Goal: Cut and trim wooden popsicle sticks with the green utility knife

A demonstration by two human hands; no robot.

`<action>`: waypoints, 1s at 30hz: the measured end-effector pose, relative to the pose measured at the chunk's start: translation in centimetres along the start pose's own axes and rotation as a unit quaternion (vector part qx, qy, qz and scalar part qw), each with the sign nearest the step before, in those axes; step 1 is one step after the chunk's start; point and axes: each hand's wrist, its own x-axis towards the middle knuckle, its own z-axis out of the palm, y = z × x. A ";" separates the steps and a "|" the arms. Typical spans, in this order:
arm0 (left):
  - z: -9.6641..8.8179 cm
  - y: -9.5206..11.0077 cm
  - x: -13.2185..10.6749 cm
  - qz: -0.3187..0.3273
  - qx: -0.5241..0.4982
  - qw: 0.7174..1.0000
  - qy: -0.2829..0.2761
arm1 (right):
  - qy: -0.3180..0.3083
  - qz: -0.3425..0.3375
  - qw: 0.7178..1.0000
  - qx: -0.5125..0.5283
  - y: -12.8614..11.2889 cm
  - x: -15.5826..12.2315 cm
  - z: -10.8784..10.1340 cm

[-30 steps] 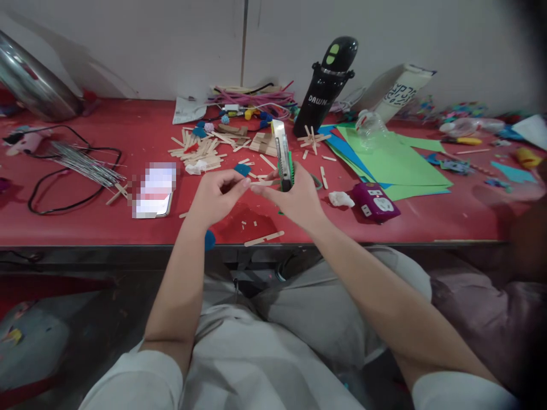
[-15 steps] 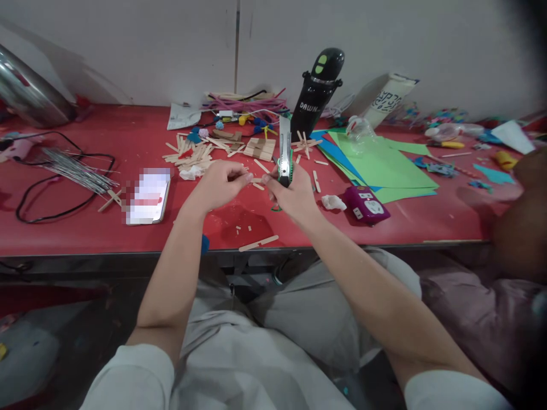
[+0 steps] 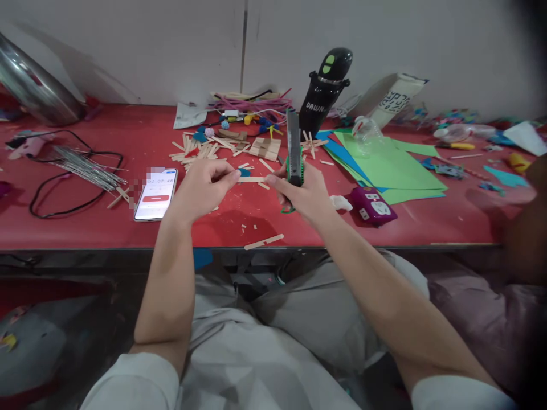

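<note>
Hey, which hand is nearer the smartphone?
Left. Your left hand is just right of the smartphone; your right hand is farther right, past the craft stick.

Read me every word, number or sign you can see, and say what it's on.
"DAWN" on the black bottle; anything smaller after it is unreadable.
"02 07 48" on the phone; other screen text is too small.
White pack: lettering too blurred to read.
Purple box: markings too small to read.

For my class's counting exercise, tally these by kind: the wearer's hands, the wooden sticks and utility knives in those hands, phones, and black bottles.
Left hand and right hand: 2
Held wooden stick: 1
Held utility knife: 1
Phone: 1
Black bottle: 1
Total: 6
</note>
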 end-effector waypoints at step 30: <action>1.8 1.5 -4.1 0.055 -0.041 0.995 0.066 | -0.029 0.036 0.986 0.159 -0.5 -2.3 1.3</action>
